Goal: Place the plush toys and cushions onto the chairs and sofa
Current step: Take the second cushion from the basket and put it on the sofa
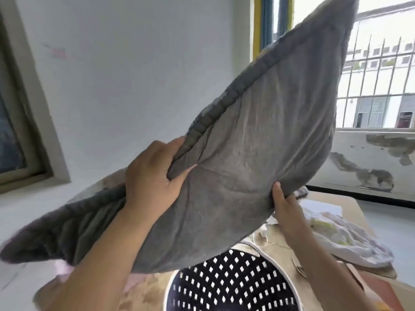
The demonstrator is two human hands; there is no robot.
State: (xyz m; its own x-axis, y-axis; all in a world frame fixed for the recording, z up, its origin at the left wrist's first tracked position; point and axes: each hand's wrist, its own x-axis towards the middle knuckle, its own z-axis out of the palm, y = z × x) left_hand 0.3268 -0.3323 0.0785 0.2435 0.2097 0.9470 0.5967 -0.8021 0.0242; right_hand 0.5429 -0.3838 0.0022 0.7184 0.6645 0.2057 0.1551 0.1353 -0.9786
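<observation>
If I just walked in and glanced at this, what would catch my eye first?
A big grey cushion fills the middle, lifted up and tilted, gripped by the left hand on its ribbed edge and the right hand on its lower edge. Beneath it sits a black, white-dotted chair back; a barred window glows upper right.

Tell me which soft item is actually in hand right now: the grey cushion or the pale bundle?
The grey cushion: the left hand and right hand both grip it, raised in the air. The pale floral bundle lies untouched on the surface below, at right.
</observation>
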